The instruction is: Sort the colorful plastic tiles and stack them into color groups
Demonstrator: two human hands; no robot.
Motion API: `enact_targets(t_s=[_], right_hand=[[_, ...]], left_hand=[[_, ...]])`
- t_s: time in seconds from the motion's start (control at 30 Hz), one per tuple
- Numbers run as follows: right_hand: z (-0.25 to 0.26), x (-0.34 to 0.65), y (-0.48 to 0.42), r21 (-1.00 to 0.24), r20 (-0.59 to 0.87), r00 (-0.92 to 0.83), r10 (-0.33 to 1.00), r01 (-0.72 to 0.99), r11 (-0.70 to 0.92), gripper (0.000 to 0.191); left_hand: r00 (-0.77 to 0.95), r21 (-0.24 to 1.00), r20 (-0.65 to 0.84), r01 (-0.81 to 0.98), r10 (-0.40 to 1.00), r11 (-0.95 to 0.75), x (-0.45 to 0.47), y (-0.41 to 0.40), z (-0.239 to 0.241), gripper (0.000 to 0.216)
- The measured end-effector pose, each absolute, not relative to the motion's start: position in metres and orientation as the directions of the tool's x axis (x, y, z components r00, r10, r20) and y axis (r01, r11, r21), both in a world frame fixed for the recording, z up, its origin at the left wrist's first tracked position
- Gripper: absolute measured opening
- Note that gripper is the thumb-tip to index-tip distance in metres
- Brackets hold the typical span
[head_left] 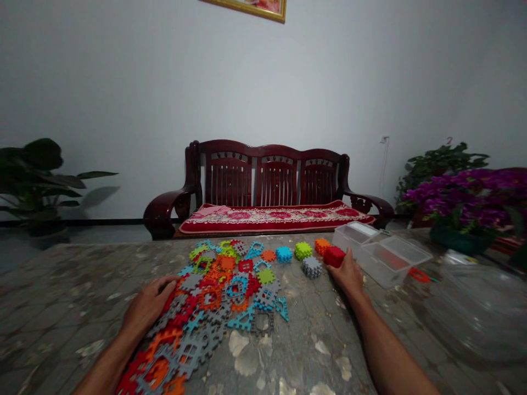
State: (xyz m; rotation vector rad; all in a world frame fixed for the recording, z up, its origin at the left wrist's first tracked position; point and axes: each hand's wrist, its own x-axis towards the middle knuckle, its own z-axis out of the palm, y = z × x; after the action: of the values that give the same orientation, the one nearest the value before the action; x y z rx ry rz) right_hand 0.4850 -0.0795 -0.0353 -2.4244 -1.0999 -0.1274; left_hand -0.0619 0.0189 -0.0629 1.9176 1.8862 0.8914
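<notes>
While the marbled counter (82, 285) fills the whole near half of the room, a dark wooden settee (267, 181) with a red cushion stands behind it against the pale wall, and purple flowers (465, 197) crowd the far right corner. Across the middle of the counter spreads a heap of flat toothed plastic tiles (222, 291) in red, orange, grey, blue and green, running from the near edge toward the settee. To the right of the heap sits a clear plastic box (391, 258). The left hand (148, 307) lies palm down on the heap's left edge, its fingers spread flat and loose over red and grey tiles, gripping nothing. The right hand (349, 274) is stretched forward between the heap and the clear box, its fingertips against the near side of a small red cube (334, 255) and the thumb raised just beside the cube's right face; whether the fingers have truly closed on it I cannot tell. That red cube rests on the counter, touching an orange cube (321, 245) behind it, with a grey cube (312, 267) just to its left and a green cube (303, 250) and a blue cube (284, 254) lined up farther left.
</notes>
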Motion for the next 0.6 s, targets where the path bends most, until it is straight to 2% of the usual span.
enact_targets(t_s=[0.2,0.37,0.5,0.6], right_hand=[[-0.037,0.488,-0.077,-0.361,0.244,0.681,0.690,0.725,-0.587,0.093],[-0.044,0.491,-0.079,-0.423,0.266,0.670,0.693,0.727,-0.541,0.095],[-0.052,0.498,-0.085,-0.527,0.343,0.725,0.597,0.675,-0.517,0.098],[-0.055,0.503,-0.089,-0.616,0.475,0.733,0.487,0.672,-0.410,0.080]], left_hand=[[-0.064,0.607,0.216,0.790,0.974,-0.083,-0.061,0.016,-0.064,0.046],[-0.042,0.603,0.211,0.792,0.976,-0.096,-0.055,0.010,-0.058,0.046],[-0.058,0.598,0.213,0.797,0.975,-0.083,-0.051,0.006,-0.053,0.044],[-0.053,0.586,0.213,0.806,0.976,-0.085,-0.050,0.005,-0.053,0.044]])
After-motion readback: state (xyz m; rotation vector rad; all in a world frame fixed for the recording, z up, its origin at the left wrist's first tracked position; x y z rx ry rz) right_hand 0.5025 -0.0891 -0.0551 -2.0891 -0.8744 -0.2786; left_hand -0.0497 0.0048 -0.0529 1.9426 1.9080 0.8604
